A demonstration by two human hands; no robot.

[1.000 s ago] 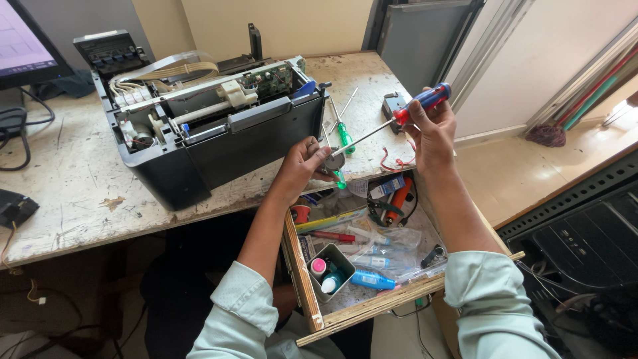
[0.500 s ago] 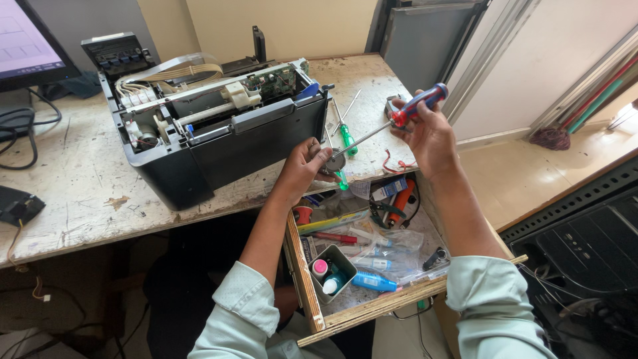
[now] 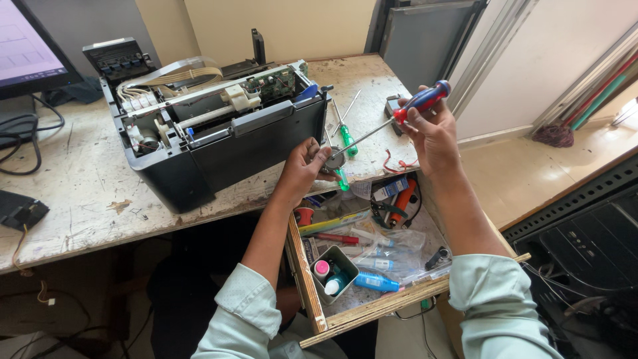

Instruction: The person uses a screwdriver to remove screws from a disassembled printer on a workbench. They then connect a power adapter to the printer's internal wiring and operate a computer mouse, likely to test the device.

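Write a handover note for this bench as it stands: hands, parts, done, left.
Right hand grips a red-and-blue screwdriver, its tip on a small round metal part pinched in the left hand.
Opened printer sits on the desk, cover off, insides exposed.
Green-handled screwdriver lies beside it.
Open drawer below holds bottles and tools.
Done: printer opened up.
Left: the part is off the printer; printer not closed.

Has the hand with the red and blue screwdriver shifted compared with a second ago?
Barely. The right hand holds the screwdriver beside the small grey box on the desk, as before; any shift is too slight to give a direction.
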